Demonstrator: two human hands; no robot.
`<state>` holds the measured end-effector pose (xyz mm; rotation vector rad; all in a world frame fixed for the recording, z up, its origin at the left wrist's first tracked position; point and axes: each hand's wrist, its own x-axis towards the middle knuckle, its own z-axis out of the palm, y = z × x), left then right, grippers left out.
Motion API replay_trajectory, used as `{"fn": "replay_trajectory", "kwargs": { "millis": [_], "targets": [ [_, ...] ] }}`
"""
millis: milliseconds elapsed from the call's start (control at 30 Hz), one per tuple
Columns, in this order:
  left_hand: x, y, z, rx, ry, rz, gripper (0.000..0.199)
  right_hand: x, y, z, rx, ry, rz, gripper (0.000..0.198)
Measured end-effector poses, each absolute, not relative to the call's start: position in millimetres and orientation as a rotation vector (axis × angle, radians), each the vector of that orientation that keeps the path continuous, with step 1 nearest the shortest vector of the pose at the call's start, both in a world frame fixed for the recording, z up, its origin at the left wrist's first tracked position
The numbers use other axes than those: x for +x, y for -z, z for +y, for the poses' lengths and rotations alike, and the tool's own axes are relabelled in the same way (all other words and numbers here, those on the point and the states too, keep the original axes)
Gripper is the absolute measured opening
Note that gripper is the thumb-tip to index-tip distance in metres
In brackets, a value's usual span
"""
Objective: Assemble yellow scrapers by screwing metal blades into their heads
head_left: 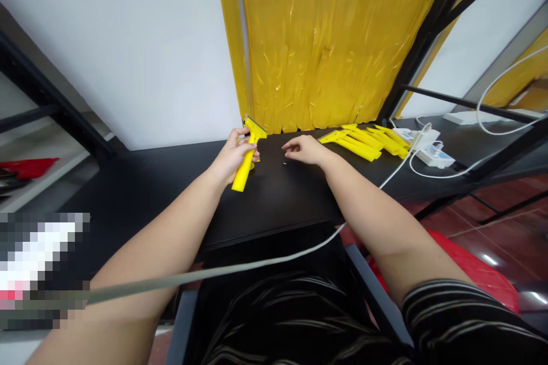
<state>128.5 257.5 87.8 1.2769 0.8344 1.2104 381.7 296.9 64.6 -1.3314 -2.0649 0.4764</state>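
My left hand [231,157] is wrapped round the handle of a yellow scraper [245,168], whose wide head with a dark edge points up and away. Behind that hand, some yellow shows low on the black table [274,205], mostly hidden by the fingers and handle. My right hand [305,150] hovers just above the table to the right, fingers loosely bent and apart, holding nothing that I can see. Under its fingertips lies a tiny white piece [285,163], too small to name. Beside the right wrist, several more yellow scrapers [355,145] lie in a loose pile.
White power strips [434,155] with cords sit right of the pile. A white cable [274,262] crosses in front of me, over my lap. Yellow plastic sheeting [325,45] hangs behind the table, next to a white panel [128,40]. Black frame posts [423,40] flank the table.
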Motion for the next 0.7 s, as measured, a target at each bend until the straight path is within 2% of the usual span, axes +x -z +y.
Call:
{"fn": "replay_trajectory", "kwargs": {
  "millis": [100, 267, 433, 633, 700],
  "targets": [
    [122, -88, 259, 1.445, -1.325, 0.876, 0.043, 372, -64, 292, -1.285, -0.517, -2.257, 0.022],
    [114, -87, 256, 1.919, -1.315, 0.881, 0.045, 356, -63, 287, -1.302, -0.326, -2.351, 0.026],
    [116, -85, 258, 1.777, -1.309, 0.921, 0.044, 353, -62, 284, -1.365, -0.253, -2.344, 0.029],
    [121, -90, 261, 1.168, -1.122, 0.818, 0.057, 351, -63, 286, -1.091, -0.689, -1.91, 0.012],
    [122, -91, 259, 1.092, -1.063, 0.767, 0.062, 348, -65, 287, -0.959, -0.779, -1.708, 0.016]
  ]
}}
